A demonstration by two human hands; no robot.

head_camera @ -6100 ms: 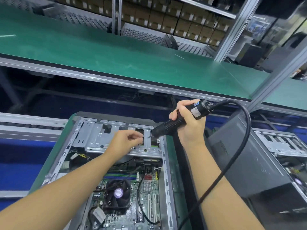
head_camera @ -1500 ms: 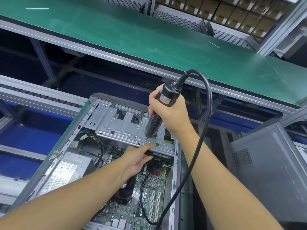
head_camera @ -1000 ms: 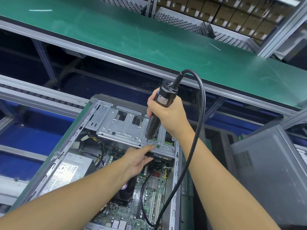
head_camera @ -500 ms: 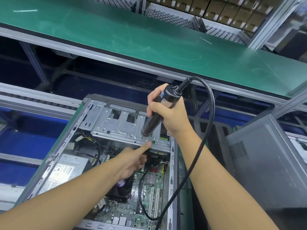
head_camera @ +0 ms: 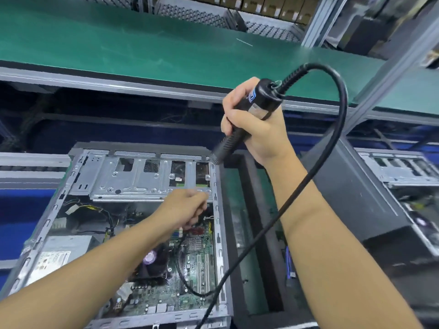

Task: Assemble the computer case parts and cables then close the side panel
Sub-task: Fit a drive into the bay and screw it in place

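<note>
An open computer case [head_camera: 217, 233] lies flat before me, its motherboard [head_camera: 190, 264] and grey power supply [head_camera: 59, 252] exposed. A silver drive cage [head_camera: 133, 179] spans its far end. My right hand [head_camera: 259, 131] grips a black electric screwdriver [head_camera: 247, 117], lifted above the case's far right corner, tip pointing down-left. Its black cord [head_camera: 308, 186] loops over my right arm. My left hand [head_camera: 187, 207] hovers over the cage's near right edge, fingers curled; blur hides whether it holds anything.
A dark side panel [head_camera: 351, 200] leans at the right of the case, with black foam [head_camera: 256, 233] between them. Another open case [head_camera: 403, 172] sits at far right. A green conveyor shelf [head_camera: 142, 51] runs across above, with metal posts [head_camera: 389, 67] on the right.
My right hand has lifted the screwdriver up and to the right, off the drive cage. My left hand has drawn back from pointing at the cage edge and curled its fingers.
</note>
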